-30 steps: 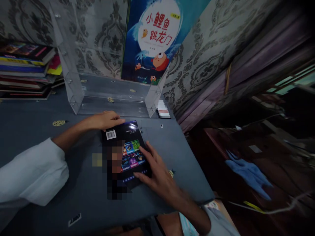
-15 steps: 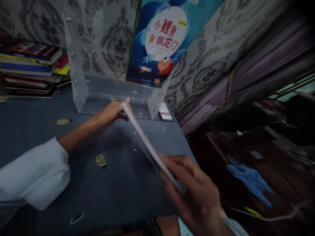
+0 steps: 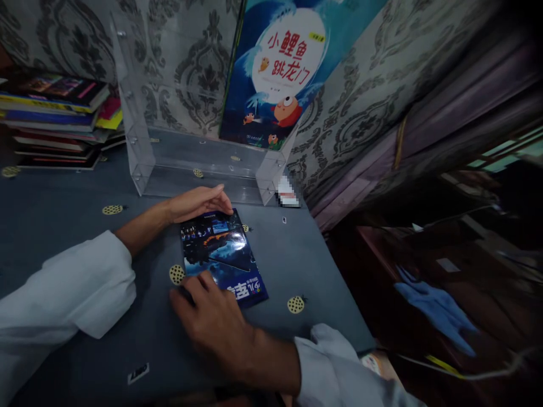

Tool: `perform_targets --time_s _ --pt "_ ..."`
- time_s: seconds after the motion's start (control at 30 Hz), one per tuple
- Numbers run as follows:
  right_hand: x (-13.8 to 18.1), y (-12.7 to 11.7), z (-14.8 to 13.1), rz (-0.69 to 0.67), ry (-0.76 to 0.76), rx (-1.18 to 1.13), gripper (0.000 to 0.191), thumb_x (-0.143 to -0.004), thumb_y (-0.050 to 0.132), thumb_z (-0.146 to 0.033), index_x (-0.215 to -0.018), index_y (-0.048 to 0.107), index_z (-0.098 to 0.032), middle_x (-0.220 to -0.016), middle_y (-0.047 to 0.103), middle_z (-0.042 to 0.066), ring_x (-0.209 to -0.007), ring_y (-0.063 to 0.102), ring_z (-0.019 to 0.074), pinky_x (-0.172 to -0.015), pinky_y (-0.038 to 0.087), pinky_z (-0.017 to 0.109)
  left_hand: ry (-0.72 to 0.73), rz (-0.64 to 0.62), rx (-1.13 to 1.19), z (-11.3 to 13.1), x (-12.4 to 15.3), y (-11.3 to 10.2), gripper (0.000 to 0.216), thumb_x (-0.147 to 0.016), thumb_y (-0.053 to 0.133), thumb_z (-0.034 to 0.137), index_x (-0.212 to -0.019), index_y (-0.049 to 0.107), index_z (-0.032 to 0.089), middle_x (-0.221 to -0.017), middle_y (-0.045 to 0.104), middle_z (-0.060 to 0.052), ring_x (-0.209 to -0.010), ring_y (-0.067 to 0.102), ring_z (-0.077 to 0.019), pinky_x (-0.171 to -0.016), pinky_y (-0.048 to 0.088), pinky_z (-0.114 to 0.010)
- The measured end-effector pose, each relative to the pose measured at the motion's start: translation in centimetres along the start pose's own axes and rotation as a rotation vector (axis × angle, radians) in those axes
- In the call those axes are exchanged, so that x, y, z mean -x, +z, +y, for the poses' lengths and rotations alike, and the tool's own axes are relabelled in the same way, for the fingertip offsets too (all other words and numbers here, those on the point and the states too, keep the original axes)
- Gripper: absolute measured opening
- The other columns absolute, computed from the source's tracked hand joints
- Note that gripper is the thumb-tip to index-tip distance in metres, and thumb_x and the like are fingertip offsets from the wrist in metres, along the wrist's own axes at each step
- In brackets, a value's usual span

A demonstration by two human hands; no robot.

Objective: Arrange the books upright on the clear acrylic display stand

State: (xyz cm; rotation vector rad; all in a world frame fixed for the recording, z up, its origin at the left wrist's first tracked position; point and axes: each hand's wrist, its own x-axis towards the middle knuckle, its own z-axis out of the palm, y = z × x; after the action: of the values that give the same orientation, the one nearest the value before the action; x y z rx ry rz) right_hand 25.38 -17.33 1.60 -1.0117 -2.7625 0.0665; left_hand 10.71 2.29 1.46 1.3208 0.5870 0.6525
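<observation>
A small book (image 3: 220, 249) with a glossy dark-blue cover lies flat on the dark grey tablecloth, its white title upside down to me. My left hand (image 3: 199, 203) rests along the book's far edge, fingers stretched and held loosely, not gripping. Over the near left corner of the book is my right hand (image 3: 216, 322), its fingers bent and apart; their contact with the edge is partly hidden. Just beyond my left hand stands a clear acrylic rack (image 3: 203, 186). A large blue picture book (image 3: 271, 73) with a fish on its cover leans upright in the rack.
A stack of books (image 3: 55, 118) sits at the back left. Beside the rack's right foot lies a small white item (image 3: 288, 192), blurred out. The table's right edge slants toward me. Past it, a blue cloth (image 3: 436, 311) lies on a brown surface, with a purple curtain (image 3: 360, 181) behind.
The book, held on edge between both hands before, now lies flat on the table, cover up. My right hand has moved left; my left hand has moved slightly nearer.
</observation>
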Motion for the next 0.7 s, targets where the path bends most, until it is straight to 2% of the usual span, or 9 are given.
perform_targets --time_s 0.1,0.17,0.23,0.3,0.37,0.5,0.6,0.7 --pt "-1.0 0.1 -0.3 -0.002 -0.060 -0.062 0.013 -0.096 0.061 -0.021 -0.108 0.066 -0.016 -0.114 0.066 0.013 -0.096 0.062 0.0241 -0.048 0.050 0.026 0.002 -0.008 -0.074 0.6 0.1 0.4 0.053 -0.098 0.048 0.064 -0.095 0.071 0.017 -0.106 0.077 -0.012 -0.107 0.070 -0.0223 -0.104 0.048 -0.041" --pt "-1.1 0.0 0.4 0.003 -0.107 -0.153 0.014 -0.098 0.059 -0.023 -0.108 0.066 -0.017 -0.117 0.066 0.012 -0.096 0.064 0.0221 -0.054 0.054 0.027 0.025 0.014 -0.229 1.1 0.2 0.9 0.051 -0.100 0.044 0.061 -0.097 0.071 0.017 -0.107 0.077 -0.011 -0.106 0.070 -0.0226 -0.102 0.049 -0.041" --pt "-0.9 -0.2 1.9 0.053 -0.128 -0.238 0.017 -0.101 0.053 -0.025 -0.110 0.066 -0.018 -0.115 0.068 0.010 -0.096 0.065 0.0198 -0.065 0.058 0.029 0.092 0.040 -0.499 1.4 0.5 1.5 0.048 -0.101 0.042 0.056 -0.101 0.071 0.017 -0.107 0.076 -0.009 -0.105 0.070 -0.0231 -0.100 0.050 -0.041" --pt "-0.4 -0.6 4.3 0.159 -0.113 -0.279 0.023 -0.104 0.047 -0.023 -0.113 0.067 -0.015 -0.112 0.071 0.010 -0.098 0.066 0.0195 -0.079 0.059 0.032 0.173 0.039 -0.782 1.2 0.6 2.4 0.046 -0.103 0.039 0.051 -0.107 0.072 0.018 -0.110 0.076 -0.007 -0.107 0.068 -0.0234 -0.100 0.049 -0.040" --pt "0.1 -0.8 7.0 0.237 -0.106 -0.275 0.027 -0.104 0.045 -0.022 -0.116 0.067 -0.012 -0.111 0.073 0.012 -0.103 0.066 0.0218 -0.092 0.057 0.038 0.235 0.006 -1.006 0.4 0.7 3.5 0.043 -0.104 0.037 0.044 -0.114 0.071 0.019 -0.119 0.074 -0.007 -0.118 0.065 -0.0238 -0.105 0.046 -0.039" --pt "1.1 -0.7 10.9 0.099 -0.164 -0.241 0.035 -0.104 0.050 -0.035 -0.127 0.064 -0.013 -0.127 0.068 0.015 -0.128 0.057 0.0274 -0.113 0.044 0.052 0.281 -0.071 -1.321 -1.7 0.8 5.1 0.043 -0.107 0.033 0.034 -0.133 0.062 0.016 -0.143 0.063 -0.012 -0.142 0.048 -0.0239 -0.120 0.031 -0.043" --pt "1.5 -0.2 11.6 0.002 -0.139 -0.272 0.045 -0.104 0.050 -0.040 -0.140 0.056 -0.015 -0.140 0.060 0.015 -0.139 0.049 0.0267 -0.122 0.032 0.055 0.290 -0.082 -1.461 -2.4 1.1 5.5 0.044 -0.108 0.031 0.033 -0.142 0.054 0.015 -0.151 0.055 -0.014 -0.145 0.045 -0.0218 -0.121 0.030 -0.041" --pt "1.7 0.2 11.4 -0.028 -0.101 -0.291 0.048 -0.104 0.050 -0.040 -0.146 0.051 -0.017 -0.146 0.058 0.014 -0.144 0.045 0.0252 -0.125 0.027 0.055 0.281 -0.074 -1.528 -2.3 1.7 5.4 0.045 -0.108 0.030 0.032 -0.144 0.052 0.014 -0.153 0.052 -0.014 -0.145 0.045 -0.0218 -0.120 0.032 -0.042"
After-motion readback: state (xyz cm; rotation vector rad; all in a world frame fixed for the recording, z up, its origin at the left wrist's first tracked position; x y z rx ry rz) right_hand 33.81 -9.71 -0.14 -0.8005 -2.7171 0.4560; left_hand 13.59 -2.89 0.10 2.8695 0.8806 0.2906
